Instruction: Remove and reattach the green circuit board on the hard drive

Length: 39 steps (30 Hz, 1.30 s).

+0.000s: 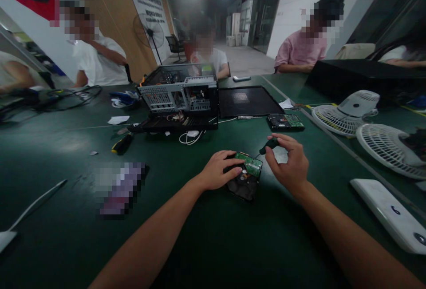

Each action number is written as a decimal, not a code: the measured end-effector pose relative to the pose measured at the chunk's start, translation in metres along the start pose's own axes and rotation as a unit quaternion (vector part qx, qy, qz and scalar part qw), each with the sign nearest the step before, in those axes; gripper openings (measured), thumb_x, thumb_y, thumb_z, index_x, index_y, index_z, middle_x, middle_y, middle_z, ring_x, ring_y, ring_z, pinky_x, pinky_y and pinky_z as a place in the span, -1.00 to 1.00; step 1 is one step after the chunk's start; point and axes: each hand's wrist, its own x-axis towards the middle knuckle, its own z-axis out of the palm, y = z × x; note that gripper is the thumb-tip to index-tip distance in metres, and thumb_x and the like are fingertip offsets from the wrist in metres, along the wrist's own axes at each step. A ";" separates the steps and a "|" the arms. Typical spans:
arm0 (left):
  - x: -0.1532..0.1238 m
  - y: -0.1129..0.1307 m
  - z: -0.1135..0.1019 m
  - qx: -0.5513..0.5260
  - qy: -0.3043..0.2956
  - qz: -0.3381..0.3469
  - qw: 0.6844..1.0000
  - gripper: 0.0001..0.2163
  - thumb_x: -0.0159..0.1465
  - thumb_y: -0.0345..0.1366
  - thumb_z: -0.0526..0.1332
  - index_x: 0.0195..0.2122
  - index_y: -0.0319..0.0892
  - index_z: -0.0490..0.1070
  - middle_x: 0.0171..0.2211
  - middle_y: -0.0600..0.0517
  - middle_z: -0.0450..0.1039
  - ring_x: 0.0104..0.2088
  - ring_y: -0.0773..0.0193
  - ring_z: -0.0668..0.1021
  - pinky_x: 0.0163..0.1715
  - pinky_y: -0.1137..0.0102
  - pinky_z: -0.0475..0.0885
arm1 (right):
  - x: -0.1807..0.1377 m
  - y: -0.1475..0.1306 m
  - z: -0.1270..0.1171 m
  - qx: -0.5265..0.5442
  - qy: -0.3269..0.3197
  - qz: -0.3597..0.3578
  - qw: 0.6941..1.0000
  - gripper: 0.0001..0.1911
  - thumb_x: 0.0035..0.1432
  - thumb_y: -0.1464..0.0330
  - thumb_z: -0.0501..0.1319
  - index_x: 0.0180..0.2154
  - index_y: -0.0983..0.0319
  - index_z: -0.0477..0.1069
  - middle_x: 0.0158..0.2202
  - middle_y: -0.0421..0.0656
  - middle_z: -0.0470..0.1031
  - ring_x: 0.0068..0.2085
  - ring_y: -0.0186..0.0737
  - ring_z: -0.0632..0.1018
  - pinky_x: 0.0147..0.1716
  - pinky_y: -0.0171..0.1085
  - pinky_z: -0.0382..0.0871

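A hard drive (244, 189) lies on the green table with its circuit board side up. My left hand (221, 170) holds it at the left side, fingers over the board and the far edge. In my right hand (289, 162) is a screwdriver (269, 145) with a dark green handle, pinched between thumb and fingers. Its thin shaft slants down to the green board near the drive's far right part; whether the tip sits in a screw is too small to tell.
Beyond my hands stand an opened computer case (179, 98), a black side panel (248, 100) and a second hard drive (286, 122). White fans (337, 113) and a white device (389, 213) lie right. Left are a yellow-black screwdriver (122, 144) and a blurred purple phone-like object (123, 189). People sit across the table.
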 end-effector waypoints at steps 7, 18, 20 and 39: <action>0.000 0.001 -0.001 0.000 -0.005 -0.001 1.000 -0.59 0.49 0.06 0.07 0.28 0.15 0.42 0.36 0.00 0.27 0.36 0.02 0.29 0.35 -0.03 0.17 | -0.001 0.001 -0.002 -0.042 0.007 -0.021 0.999 -0.51 0.13 0.42 0.43 0.06 0.15 0.34 -0.05 -0.02 0.52 -0.04 -0.02 0.60 -0.08 0.04 0.58; 0.000 0.001 -0.001 0.001 -0.004 -0.002 1.000 -0.59 0.48 0.06 0.07 0.27 0.15 0.42 0.36 0.00 0.28 0.35 0.01 0.30 0.35 -0.04 0.19 | 0.001 0.001 -0.003 -0.007 -0.006 -0.018 1.000 -0.50 0.15 0.47 0.36 0.10 0.16 0.32 0.03 0.01 0.54 0.02 0.01 0.62 -0.02 0.06 0.57; 0.000 0.001 -0.001 0.001 -0.002 -0.001 1.000 -0.59 0.48 0.06 0.06 0.27 0.15 0.43 0.35 0.00 0.28 0.35 0.01 0.31 0.34 -0.04 0.20 | 0.000 0.002 -0.003 -0.025 0.000 -0.020 0.999 -0.52 0.14 0.45 0.38 0.08 0.16 0.34 -0.01 0.00 0.54 0.00 0.01 0.61 -0.04 0.06 0.57; 0.000 0.000 -0.001 0.000 -0.009 -0.009 1.000 -0.58 0.48 0.09 0.05 0.28 0.17 0.41 0.37 0.01 0.27 0.36 0.02 0.28 0.35 -0.05 0.17 | 0.001 -0.002 -0.005 -0.040 -0.003 -0.011 0.999 -0.49 0.11 0.41 0.40 0.08 0.16 0.33 -0.08 -0.04 0.48 -0.05 -0.01 0.56 -0.08 0.04 0.55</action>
